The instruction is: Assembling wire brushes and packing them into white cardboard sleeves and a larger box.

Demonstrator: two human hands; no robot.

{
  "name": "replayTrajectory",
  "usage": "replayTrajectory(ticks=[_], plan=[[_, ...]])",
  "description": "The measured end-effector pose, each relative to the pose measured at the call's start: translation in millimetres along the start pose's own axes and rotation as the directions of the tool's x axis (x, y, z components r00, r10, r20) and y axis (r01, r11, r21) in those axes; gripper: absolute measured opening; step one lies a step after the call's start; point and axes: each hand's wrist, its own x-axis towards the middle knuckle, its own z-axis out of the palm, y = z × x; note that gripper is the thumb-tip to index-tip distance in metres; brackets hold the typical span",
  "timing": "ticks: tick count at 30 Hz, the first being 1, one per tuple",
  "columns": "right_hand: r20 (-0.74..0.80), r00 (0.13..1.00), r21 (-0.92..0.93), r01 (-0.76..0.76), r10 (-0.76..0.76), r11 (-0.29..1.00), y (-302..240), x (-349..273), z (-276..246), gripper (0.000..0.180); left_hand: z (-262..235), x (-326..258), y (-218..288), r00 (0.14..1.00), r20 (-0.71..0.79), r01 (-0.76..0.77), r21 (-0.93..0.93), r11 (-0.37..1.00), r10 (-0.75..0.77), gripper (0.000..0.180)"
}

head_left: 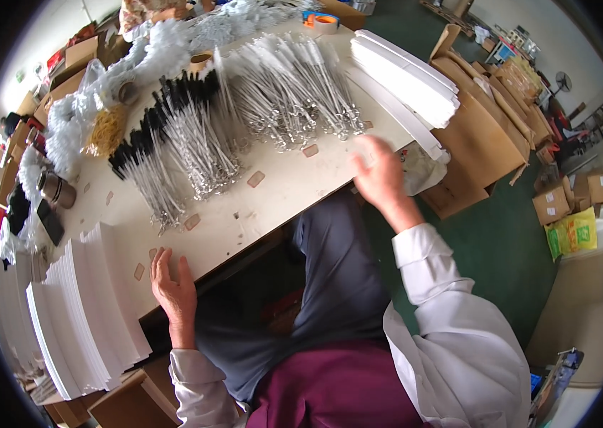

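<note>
My left hand (173,289) lies at the near edge of the table, fingers stretched out and holding nothing, beside stacks of folded white card (77,314). My right hand (380,172) is over the table's right front edge with its fingers apart and slightly blurred; I see nothing in it. Ahead lie rows of thin wire-handled brushes, their looped metal ends toward me. Some are black-bristled brushes (191,107); the white-bristled brushes (284,82) lie to their right, closest to my right hand. A crumpled clear plastic bag (423,167) hangs at the table corner by that hand.
Long white card strips (405,78) are stacked at the right end of the table (244,207). A big cardboard box (472,135) stands beside it. Tape rolls (323,23), yellow rubber bands (107,128) and a metal cup (57,189) sit farther back. Another person (155,14) is across the table.
</note>
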Motion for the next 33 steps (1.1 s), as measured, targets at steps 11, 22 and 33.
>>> replayTrajectory(ticks=[11, 22, 33], plan=[[0.167, 0.824, -0.44, -0.429, 0.541, 0.789, 169, 37, -78, 0.065, 18, 4, -9, 0.992, -0.05, -0.108, 0.145, 0.984, 0.116, 0.026], [0.329, 0.663, 0.393, -0.744, 0.672, 0.541, 185, 19, -75, 0.033, 20, 4, -10, 0.985, -0.065, -0.149, 0.154, 0.977, 0.16, 0.026], [0.541, 0.81, 0.693, -0.581, 0.226, 0.426, 3, -4, -76, 0.021, -25, -1, 69, 0.956, 0.007, -0.291, -0.058, 0.955, 0.292, 0.039]])
